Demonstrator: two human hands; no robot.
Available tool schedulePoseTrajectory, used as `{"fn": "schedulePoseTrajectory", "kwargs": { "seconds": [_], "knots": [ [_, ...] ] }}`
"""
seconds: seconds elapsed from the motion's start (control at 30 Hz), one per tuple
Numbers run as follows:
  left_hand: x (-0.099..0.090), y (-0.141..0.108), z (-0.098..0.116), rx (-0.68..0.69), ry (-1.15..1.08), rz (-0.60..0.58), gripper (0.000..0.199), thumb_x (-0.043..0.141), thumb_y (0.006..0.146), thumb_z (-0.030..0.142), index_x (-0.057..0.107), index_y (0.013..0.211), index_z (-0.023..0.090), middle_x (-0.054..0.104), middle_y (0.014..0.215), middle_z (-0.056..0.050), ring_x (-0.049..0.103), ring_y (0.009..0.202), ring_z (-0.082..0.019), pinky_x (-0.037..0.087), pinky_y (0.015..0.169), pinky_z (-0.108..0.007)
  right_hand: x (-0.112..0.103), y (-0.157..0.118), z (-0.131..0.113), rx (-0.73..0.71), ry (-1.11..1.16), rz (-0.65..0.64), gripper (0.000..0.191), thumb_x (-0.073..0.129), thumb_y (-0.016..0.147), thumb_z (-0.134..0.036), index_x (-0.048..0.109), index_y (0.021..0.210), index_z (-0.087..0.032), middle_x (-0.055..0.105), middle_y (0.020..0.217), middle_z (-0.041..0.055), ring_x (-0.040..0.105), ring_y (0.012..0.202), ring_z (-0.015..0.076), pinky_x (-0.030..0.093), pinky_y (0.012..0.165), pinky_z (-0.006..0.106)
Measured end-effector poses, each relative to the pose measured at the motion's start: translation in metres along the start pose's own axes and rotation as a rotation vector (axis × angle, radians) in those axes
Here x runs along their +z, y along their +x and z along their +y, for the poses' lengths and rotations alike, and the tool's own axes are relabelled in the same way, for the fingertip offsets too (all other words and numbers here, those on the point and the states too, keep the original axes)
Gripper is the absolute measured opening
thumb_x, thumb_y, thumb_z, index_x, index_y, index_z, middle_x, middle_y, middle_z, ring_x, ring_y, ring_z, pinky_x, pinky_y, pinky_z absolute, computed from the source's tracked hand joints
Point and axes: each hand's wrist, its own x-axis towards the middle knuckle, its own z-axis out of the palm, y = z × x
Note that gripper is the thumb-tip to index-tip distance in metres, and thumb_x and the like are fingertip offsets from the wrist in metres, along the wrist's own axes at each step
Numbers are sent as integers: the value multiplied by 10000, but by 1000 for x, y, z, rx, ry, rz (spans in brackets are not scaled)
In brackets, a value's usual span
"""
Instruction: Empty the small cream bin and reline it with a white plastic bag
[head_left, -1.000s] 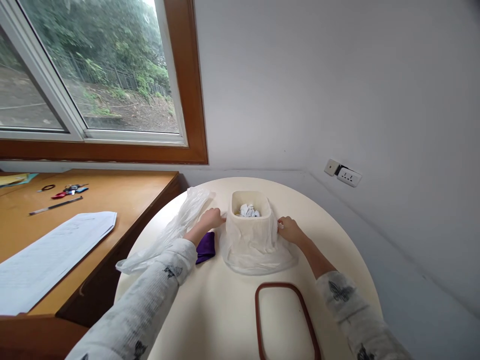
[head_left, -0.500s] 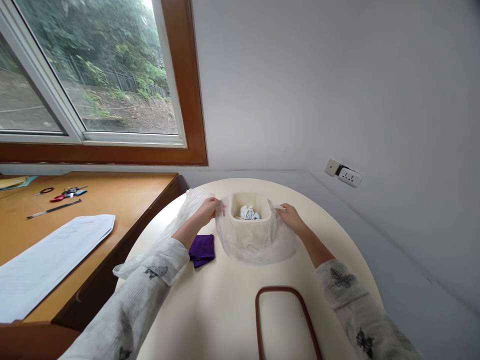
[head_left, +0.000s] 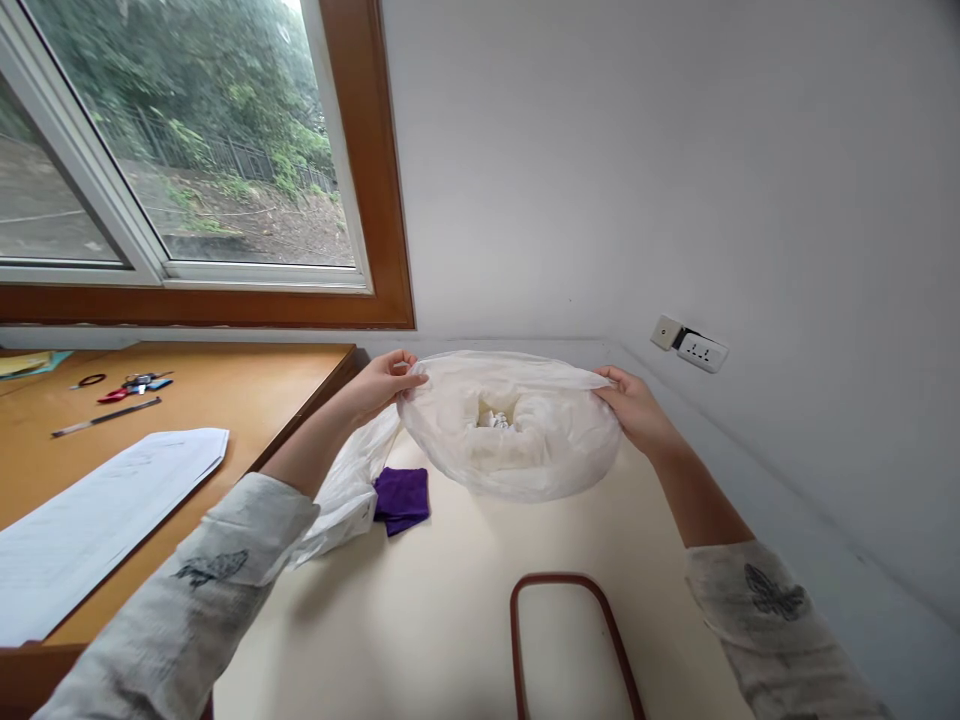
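A translucent white plastic bag (head_left: 555, 460) is spread wide over and around a cream-coloured bin (head_left: 510, 410), hiding most of it. Crumpled white paper (head_left: 495, 419) shows through the opening in the middle. My left hand (head_left: 386, 382) pinches the bag's edge on the left side. On the opposite side my right hand (head_left: 630, 402) grips the same edge between thumb and fingers. Beneath my left forearm lies another piece of white plastic (head_left: 349, 490), beside a folded purple cloth (head_left: 403, 499).
A brown rounded frame (head_left: 611, 635) lies on the round cream table (head_left: 420, 620) near me. To the left, a wooden desk (head_left: 247, 385) bears papers (head_left: 127, 500), a pen (head_left: 105, 418) and keys (head_left: 142, 383). A wall socket (head_left: 701, 352) is at the right.
Both hands have moved up and outward, drawing the bag's edge away from the bin. The plastic, earlier gathered low around the bin, now spreads above it and covers its rim.
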Motion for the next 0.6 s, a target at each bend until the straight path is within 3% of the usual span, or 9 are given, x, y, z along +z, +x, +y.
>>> {"fn": "schedulePoseTrajectory", "kwargs": {
  "seconds": [0.1, 0.27, 0.33, 0.43, 0.5, 0.6],
  "knots": [
    [-17, -8, 14, 4, 160, -34, 246, 714, 556, 79, 533, 701, 162, 528, 574, 39, 476, 446, -78, 300, 404, -160, -24, -6, -6, 19, -32, -29, 302, 624, 600, -277, 513, 870, -200, 571, 669, -18, 484, 487, 96, 336, 442, 204],
    [-35, -7, 26, 42, 332, 83, 240, 596, 592, -112, 576, 702, 100, 551, 582, 45, 482, 467, -50, 294, 429, -116, -56, -11, -17, 42, -334, -112, 373, 665, 613, -299, 554, 965, -238, 561, 697, -23, 530, 592, 119, 386, 524, 225],
    [-40, -5, 30, 22, 367, 95, 252, 531, 624, -157, 579, 714, 74, 555, 579, 49, 461, 444, -29, 272, 424, -97, -62, -11, -21, 12, -497, -64, 349, 652, 622, -283, 578, 962, -250, 553, 699, -17, 521, 606, 123, 377, 522, 227],
    [-49, -4, 36, -15, 391, 70, 228, 519, 672, -140, 593, 752, 61, 559, 554, 54, 429, 399, -19, 259, 404, -93, -67, -6, -20, -55, -682, 145, 297, 623, 612, -222, 619, 907, -248, 565, 703, 0, 507, 591, 128, 370, 514, 242],
    [-56, -5, 40, -86, 367, 26, 179, 531, 722, -87, 603, 799, 58, 543, 521, 54, 418, 380, -21, 260, 396, -101, -70, -1, -16, -70, -651, 238, 256, 603, 619, -205, 636, 871, -241, 589, 710, 8, 522, 581, 132, 379, 522, 253],
    [-64, -8, 44, -203, 210, -58, 124, 495, 815, 10, 596, 868, 60, 458, 444, 58, 393, 357, -31, 253, 386, -121, -74, 7, -8, 10, -324, 147, 219, 610, 642, -243, 649, 855, -215, 622, 740, 32, 566, 599, 147, 415, 537, 268]
  ]
}}
